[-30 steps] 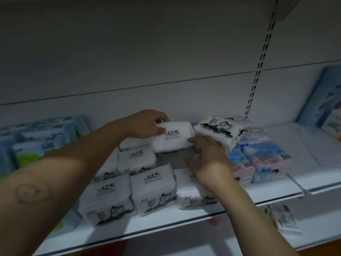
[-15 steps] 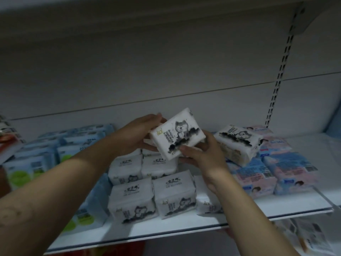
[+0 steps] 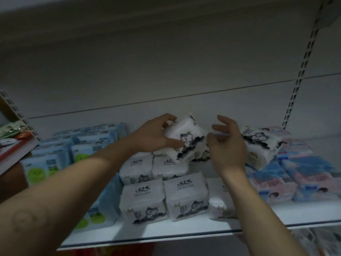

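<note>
One wide-angle camera on the person's head looks forward and slightly down into the shelf (image 3: 184,231) from close by. The left hand (image 3: 153,137) and right hand (image 3: 227,145) sit mid-frame, with the back wall (image 3: 166,71) above them

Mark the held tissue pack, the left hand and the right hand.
held tissue pack (image 3: 188,135), head view, printed front face
left hand (image 3: 153,134), head view, back of hand
right hand (image 3: 227,146), head view, back of hand
</note>
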{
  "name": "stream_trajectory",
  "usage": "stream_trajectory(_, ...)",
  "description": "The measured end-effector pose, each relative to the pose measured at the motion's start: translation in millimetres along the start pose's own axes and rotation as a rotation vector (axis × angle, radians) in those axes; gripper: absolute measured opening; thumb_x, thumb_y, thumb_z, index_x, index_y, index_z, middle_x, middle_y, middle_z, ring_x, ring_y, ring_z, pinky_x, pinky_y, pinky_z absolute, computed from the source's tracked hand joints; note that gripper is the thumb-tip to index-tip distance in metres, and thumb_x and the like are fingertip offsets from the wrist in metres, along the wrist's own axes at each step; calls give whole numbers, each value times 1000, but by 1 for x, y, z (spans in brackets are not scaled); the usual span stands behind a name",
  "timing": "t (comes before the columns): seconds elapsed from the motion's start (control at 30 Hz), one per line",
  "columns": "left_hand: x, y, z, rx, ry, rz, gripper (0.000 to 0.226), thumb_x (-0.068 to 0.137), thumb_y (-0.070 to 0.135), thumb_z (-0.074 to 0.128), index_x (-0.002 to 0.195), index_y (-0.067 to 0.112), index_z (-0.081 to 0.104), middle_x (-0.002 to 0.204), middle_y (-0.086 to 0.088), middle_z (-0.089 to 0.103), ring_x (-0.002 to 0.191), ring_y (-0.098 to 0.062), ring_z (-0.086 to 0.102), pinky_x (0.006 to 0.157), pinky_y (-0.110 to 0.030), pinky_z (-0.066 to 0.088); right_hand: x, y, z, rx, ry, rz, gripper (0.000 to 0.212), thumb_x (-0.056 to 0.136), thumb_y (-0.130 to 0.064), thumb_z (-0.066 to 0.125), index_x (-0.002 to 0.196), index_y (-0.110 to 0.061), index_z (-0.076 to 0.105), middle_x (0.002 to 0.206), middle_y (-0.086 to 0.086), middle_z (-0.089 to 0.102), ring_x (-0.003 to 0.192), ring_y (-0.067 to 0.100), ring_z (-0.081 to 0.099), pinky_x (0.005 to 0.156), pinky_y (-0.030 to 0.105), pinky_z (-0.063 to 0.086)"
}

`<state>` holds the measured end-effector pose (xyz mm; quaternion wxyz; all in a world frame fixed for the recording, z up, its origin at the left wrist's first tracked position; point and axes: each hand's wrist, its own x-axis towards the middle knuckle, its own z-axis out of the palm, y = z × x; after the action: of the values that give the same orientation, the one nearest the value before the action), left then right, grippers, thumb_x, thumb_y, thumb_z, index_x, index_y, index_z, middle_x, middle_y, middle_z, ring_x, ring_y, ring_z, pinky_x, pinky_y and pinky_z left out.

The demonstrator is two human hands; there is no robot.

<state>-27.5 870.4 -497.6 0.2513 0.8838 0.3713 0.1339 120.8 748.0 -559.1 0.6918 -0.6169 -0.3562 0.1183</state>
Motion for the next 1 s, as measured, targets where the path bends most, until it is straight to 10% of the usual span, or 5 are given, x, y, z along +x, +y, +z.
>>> stream_trajectory(0.2,20,7,44,-135,-36,87,70,67,38,87,127,36,49,116,10,57,98,-5,58,83,-15,49,12,11,-36,-57,222,-10,25,88,-4,55,103,-24,61,93,-5,64,77,-1,55,67,4,42)
stream_trajectory(0.3,22,1,65,-6,-90,129,69,70,36,85,129,34,48,116,16,55,99,-3,53,73,2,35,13,15,-50,-73,200,-59,23,90,-6,55,101,-24,62,84,-8,64,79,9,63,70,22,51)
stream_trajectory(0.53,37,7,103,497,-101,224,86,73,54,76,145,31,36,139,3,51,123,-16,50,107,-31,32,10,20,-65,-200,167,-188,20,90,-9,55,97,-26,63,76,-12,62,71,4,60,66,21,48)
stream_trajectory(0.77,26,2,97,423,38,200,63,92,51,55,148,33,33,151,5,38,132,-17,41,108,-36,25,0,16,-72,-395,-109,-270,15,85,-23,61,98,-26,68,83,-12,65,64,6,56,63,21,46)
stream_trajectory(1.0,-54,0,55,612,-116,122,59,87,66,50,140,44,38,145,13,42,132,-12,34,106,-36,23,-33,-6,-71,-1228,-768,-182,96,63,-64,75,144,-37,31,151,2,25,138,25,25,110,40,34)
